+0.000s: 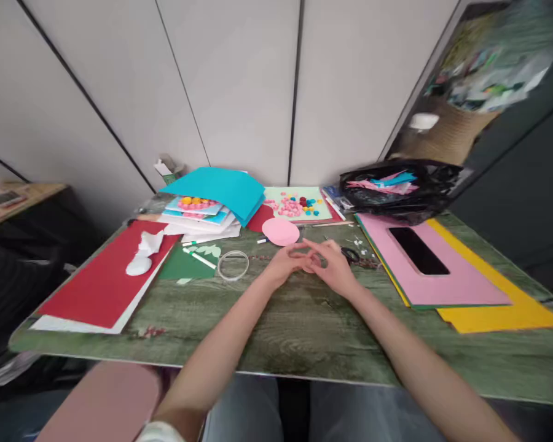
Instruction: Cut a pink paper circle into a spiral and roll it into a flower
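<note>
Both the left hand (283,267) and the right hand (337,270) seem to be closed, by their fingertips, on a small pink piece (311,264), which is in the middle between them, above the green wood-look table top (299,331). Its exact shape I cannot tell, because the fingers cover much of it. If one hand presses or pulls more than the other, this piece could bend, or it could slip out and fall on the table. The flat pink oval disc (281,231) is near, between ten and eleven o'clock from the hands, so a careless forward movement of the left hand could push it away. At three o'clock a black loop (350,255), which looks like a scissors handle, is just beside the right hand and could be knocked by an outward turn. At two o'clock there are tiny white scraps (362,244), which could stick to the fingers if these pass over them. As for the pose, the left forearm comes in from between seven and eight o'clock, the right from between four and five; the index fingers reach inward and nearly meet, with the thumbs below. Whether the hands rest on the table, I cannot tell.
</note>
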`<state>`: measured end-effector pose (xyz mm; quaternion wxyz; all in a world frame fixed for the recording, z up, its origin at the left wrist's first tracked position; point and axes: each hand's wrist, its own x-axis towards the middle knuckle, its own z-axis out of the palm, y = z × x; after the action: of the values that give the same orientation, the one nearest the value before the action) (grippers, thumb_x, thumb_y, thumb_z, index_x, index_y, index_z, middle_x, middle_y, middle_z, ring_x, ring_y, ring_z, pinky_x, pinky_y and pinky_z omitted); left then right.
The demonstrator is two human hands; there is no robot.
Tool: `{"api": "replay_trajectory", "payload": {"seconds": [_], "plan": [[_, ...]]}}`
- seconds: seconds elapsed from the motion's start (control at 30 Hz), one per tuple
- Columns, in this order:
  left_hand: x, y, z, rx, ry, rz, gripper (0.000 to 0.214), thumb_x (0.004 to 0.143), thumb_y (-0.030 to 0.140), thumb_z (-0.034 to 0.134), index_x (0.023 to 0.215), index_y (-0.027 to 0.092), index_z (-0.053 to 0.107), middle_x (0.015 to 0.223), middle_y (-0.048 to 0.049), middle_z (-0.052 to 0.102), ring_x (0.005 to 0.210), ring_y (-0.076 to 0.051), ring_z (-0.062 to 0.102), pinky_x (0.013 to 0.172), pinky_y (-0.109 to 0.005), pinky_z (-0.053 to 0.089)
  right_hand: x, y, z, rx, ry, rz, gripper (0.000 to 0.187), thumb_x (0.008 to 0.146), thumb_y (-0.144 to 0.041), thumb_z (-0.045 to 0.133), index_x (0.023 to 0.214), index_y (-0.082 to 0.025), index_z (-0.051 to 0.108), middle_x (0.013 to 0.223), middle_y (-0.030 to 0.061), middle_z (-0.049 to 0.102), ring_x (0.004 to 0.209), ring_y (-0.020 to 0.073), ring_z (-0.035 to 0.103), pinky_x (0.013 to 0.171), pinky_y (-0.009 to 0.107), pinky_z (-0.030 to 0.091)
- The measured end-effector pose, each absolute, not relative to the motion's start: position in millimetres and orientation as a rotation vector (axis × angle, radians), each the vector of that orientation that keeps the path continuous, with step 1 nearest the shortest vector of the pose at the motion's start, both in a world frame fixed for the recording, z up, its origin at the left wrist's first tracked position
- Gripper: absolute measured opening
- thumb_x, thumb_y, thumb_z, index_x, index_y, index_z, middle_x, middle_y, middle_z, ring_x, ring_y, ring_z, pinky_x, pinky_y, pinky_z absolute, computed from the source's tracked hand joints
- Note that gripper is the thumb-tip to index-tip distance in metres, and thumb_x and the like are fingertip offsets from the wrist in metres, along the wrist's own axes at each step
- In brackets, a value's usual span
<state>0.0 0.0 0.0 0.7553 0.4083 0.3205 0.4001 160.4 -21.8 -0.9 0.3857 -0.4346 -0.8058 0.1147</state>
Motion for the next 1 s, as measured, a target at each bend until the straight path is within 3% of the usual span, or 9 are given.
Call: {"api": "replay_trajectory", "payload": {"seconds": [0.33,0.6,1.0], "plan": [[-6.2,3.4,2.9,0.897,0.779,0.896,0.064,0.052,0.017,0.081,0.111,0.013,0.057,0.085,-0.0092,0.07,0.069,-0.017,0.066,0.07,-0.032,0.05,160.5,-22.0,3.9,-1.067,-1.98,0.408,0.055,0.083,-0.014,0.053,0.134,-0.031,0.04,0.099,0.0018,0.066,0.098,0.0215,0.05,0.089,0.04,0.041],[-10.0,9.2,-1.1,1.033,0.796,0.783,0.053,0.054,0.014,0.079,0.103,0.01,0.058,0.072,-0.0076,0.069,0.064,-0.017,0.065,0.069,-0.034,0.049,159.4,-23.0,2.7,-1.026,-2.128,0.548,0.057,0.084,-0.011,0.049,0.136,-0.032,0.038,0.102,0.0042,0.062,0.097,0.0211,0.05,0.088,0.04,0.042],[-5.0,6.6,-7.4,0.981,0.795,0.881,0.055,0.056,0.014,0.078,0.107,0.011,0.059,0.08,-0.0095,0.071,0.067,-0.017,0.066,0.069,-0.032,0.049,160.8,-19.5,-3.5,-1.151,-2.09,0.293,0.057,0.081,-0.015,0.056,0.134,-0.029,0.041,0.097,0.0023,0.069,0.093,0.0234,0.049,0.086,0.043,0.037]]}}
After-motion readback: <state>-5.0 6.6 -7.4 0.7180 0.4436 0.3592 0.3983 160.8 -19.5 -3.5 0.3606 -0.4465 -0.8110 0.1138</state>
